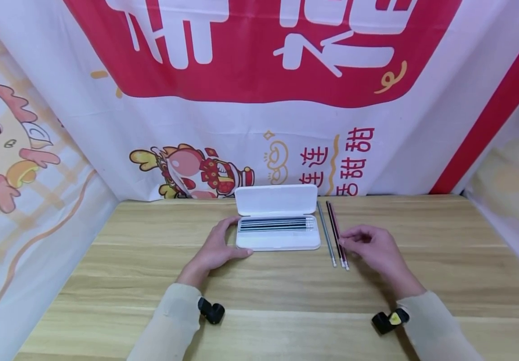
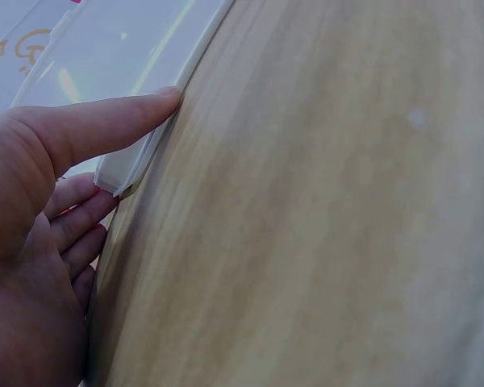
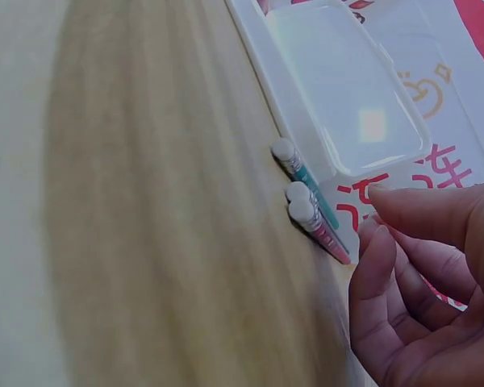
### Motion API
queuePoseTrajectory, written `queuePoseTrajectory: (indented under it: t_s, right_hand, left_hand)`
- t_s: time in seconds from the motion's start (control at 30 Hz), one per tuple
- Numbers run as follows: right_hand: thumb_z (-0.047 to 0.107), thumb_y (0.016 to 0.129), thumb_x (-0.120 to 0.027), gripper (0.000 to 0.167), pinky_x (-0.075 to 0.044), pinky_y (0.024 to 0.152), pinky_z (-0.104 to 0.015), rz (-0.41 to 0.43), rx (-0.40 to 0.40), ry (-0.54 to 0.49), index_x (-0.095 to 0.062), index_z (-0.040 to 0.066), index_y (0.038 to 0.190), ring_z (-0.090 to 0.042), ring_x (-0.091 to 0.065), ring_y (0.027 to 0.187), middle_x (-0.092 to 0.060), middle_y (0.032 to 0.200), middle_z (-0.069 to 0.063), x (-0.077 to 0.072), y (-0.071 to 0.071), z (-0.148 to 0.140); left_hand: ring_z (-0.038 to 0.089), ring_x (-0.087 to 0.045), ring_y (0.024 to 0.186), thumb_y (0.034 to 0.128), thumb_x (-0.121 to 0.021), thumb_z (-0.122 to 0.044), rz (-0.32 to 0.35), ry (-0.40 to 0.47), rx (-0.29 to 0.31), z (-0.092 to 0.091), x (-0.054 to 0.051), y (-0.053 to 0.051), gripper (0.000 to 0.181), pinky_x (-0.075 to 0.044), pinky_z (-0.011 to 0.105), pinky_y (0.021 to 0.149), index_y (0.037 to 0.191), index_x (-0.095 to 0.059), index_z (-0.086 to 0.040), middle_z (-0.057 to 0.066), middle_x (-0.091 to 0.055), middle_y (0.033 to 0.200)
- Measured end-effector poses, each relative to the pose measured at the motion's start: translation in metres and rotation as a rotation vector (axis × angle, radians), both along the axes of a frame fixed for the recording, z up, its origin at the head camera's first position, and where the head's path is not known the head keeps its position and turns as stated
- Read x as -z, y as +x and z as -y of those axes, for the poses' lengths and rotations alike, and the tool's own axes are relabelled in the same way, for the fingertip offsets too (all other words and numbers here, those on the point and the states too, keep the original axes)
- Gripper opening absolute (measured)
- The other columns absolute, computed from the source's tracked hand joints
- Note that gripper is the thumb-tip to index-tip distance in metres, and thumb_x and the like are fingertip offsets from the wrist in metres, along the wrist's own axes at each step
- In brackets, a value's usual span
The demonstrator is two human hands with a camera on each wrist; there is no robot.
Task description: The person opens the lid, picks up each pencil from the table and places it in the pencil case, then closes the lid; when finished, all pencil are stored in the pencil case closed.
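A white pencil case (image 1: pixel 279 242) lies with its lid (image 1: pixel 276 199) raised at the back. Several dark pencils (image 1: pixel 273 224) lie lengthwise inside, white eraser ends to the right. My left hand (image 1: pixel 216 248) holds the case's left end, its thumb (image 2: pixel 113 125) along the near edge and fingers round the corner. Right of the case lie a blue-green pencil (image 1: pixel 327 234), a black pencil (image 1: pixel 334 230) and a dark red pencil (image 1: pixel 337 228), erasers toward me. Beside the latter two is my right hand (image 1: pixel 374 246), thumb and forefinger slightly apart, nothing visible between them.
The case and pencils rest toward the back of a wood-grain table (image 1: pixel 286 296). A printed white and red cloth (image 1: pixel 259 120) hangs behind the table's back edge, and another patterned cloth (image 1: pixel 29 210) hangs on the left.
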State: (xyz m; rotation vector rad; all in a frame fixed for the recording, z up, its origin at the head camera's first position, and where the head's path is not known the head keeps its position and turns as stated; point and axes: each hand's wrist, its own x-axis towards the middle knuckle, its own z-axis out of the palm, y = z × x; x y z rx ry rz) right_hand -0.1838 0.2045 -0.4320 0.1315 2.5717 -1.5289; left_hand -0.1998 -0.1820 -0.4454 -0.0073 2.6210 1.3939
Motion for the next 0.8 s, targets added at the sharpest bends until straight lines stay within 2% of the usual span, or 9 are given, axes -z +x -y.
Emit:
queuePoseTrajectory:
  t_s: [0.2,0.33,0.57,0.8]
  right_hand:
    - [0.029,0.097,-0.082,0.035,-0.063,0.077,-0.026,0.026,0.023,0.017,-0.074,0.005,0.122,-0.02,-0.07,0.093,-0.076,0.117,-0.011,0.0012,0.0042,-0.0062]
    - [0.031,0.096,-0.083,0.036,-0.063,0.075,-0.027,0.042,0.008,0.023,-0.074,0.004,0.12,-0.02,-0.07,0.091,-0.076,0.113,-0.011,0.0009,0.0053,-0.0085]
    - [0.024,0.093,-0.086,0.033,-0.063,0.075,-0.027,0.046,-0.016,0.022,-0.075,0.003,0.116,-0.019,-0.071,0.089,-0.076,0.108,-0.01,0.004,0.0064,-0.0072]
    - [0.023,0.089,-0.089,0.035,-0.061,0.073,-0.027,0.028,-0.026,0.079,-0.076,0.002,0.114,-0.018,-0.071,0.087,-0.079,0.101,-0.009,0.0024,0.0056,-0.0078]
  left_hand:
    - [0.039,-0.023,0.165,0.0835,-0.094,-0.027,-0.006,0.01,-0.002,-0.0001,-0.0002,-0.0012,0.095,-0.014,0.066,0.135,0.163,-0.042,-0.022,0.01,-0.034,0.174]
    - [0.039,-0.024,0.164,0.0833,-0.094,-0.027,-0.02,0.004,0.003,0.0002,0.0,-0.0012,0.095,-0.015,0.067,0.135,0.163,-0.043,-0.021,0.01,-0.036,0.174]
    - [0.039,-0.026,0.163,0.0833,-0.094,-0.028,-0.033,-0.013,0.006,0.0016,-0.0001,-0.0005,0.094,-0.018,0.067,0.134,0.163,-0.043,-0.021,0.01,-0.037,0.173]
    - [0.039,-0.026,0.164,0.0829,-0.094,-0.028,-0.032,-0.003,0.003,0.0005,0.0009,-0.0001,0.094,-0.017,0.067,0.134,0.162,-0.044,-0.022,0.01,-0.037,0.173]
